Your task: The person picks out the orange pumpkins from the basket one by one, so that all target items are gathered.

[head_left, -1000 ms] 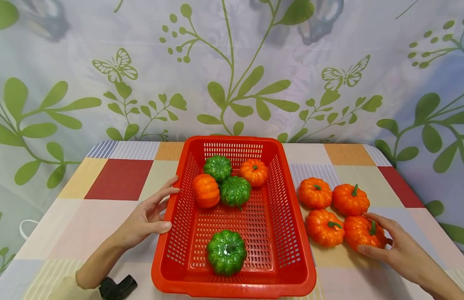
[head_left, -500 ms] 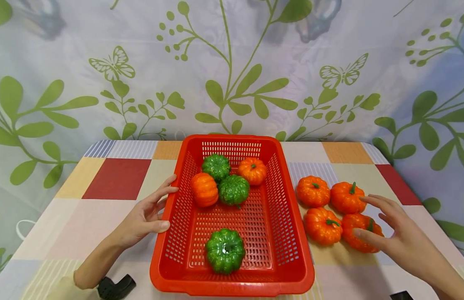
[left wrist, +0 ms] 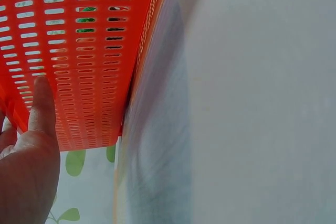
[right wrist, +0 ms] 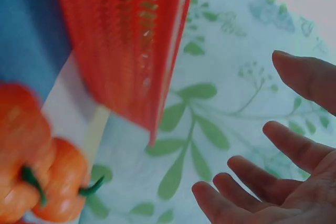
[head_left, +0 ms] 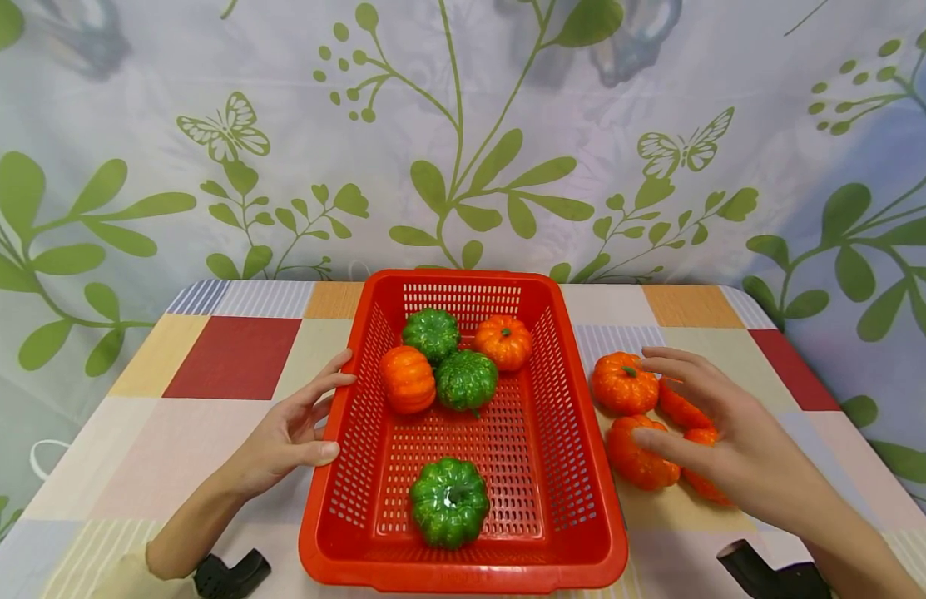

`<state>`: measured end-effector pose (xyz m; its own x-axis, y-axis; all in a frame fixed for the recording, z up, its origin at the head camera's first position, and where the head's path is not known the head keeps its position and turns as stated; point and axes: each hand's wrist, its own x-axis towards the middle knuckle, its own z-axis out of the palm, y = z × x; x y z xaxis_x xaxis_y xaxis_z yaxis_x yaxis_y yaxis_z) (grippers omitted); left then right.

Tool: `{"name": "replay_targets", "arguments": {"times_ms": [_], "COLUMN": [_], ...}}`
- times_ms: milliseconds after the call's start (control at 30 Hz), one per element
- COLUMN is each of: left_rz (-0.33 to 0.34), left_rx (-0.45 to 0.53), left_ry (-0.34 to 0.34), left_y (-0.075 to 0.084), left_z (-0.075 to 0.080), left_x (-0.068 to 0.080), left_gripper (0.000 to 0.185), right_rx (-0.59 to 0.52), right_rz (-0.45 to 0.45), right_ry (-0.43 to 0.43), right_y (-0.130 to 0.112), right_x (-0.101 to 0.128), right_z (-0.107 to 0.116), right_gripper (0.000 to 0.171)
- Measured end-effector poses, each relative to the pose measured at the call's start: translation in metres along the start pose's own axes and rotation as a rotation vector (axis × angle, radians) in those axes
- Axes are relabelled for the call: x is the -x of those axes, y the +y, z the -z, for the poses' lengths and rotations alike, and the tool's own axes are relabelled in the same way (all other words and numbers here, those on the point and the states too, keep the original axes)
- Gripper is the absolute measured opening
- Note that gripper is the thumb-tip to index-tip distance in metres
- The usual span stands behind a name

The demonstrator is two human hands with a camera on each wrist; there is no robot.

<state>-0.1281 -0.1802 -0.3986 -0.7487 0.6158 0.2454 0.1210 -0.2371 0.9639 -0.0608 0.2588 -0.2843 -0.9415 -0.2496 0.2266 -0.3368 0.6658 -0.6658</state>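
Note:
A red slotted plastic basket [head_left: 463,577] stands mid-table. My left hand [head_left: 289,431] rests its fingertips and thumb at the basket's left rim; in the left wrist view one straight finger [left wrist: 43,109] lies against the slotted wall. My right hand [head_left: 740,441] hovers, fingers spread and holding nothing, over a group of orange toy pumpkins right of the basket. It partly covers the two right-hand pumpkins; the back left pumpkin [head_left: 623,384] and front left pumpkin [head_left: 641,456] show better. The right wrist view shows the right hand [right wrist: 283,182] apart from the basket wall.
Inside the basket, a green pumpkin [head_left: 449,502] sits near the front. Two more green ones and two orange pumpkins [head_left: 503,343] cluster at the back. A checked cloth [head_left: 234,358] covers the table, and a leaf-patterned curtain [head_left: 463,125] hangs behind it.
My right hand has let go of the front right orange pumpkin, lifted, and moved left over the group. The left hand stays at the basket's rim.

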Motion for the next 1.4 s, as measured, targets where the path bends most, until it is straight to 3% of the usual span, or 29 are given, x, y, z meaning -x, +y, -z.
{"name": "replay_targets", "arguments": {"times_ms": [733,1000,1400], "left_rz": [-0.027,-0.052,-0.052], "left_rx": [0.007,0.02,0.028], "left_ry": [-0.018,-0.033,-0.039], "left_y": [0.001,0.0,-0.001], "left_z": [0.001,0.002,0.003], "left_x": [-0.003,-0.003,-0.002], "left_gripper": [0.064,0.064,0.064], "right_rx": [-0.188,-0.076,0.029], "right_rz": [0.209,0.281,0.212], "right_ry": [-0.313,-0.391,-0.472], "right_y": [-0.059,-0.074,-0.08], "right_x": [-0.085,-0.116,-0.146], "right_z": [-0.063,-0.096,-0.137], "right_gripper": [0.055,0.055,0.06]}}
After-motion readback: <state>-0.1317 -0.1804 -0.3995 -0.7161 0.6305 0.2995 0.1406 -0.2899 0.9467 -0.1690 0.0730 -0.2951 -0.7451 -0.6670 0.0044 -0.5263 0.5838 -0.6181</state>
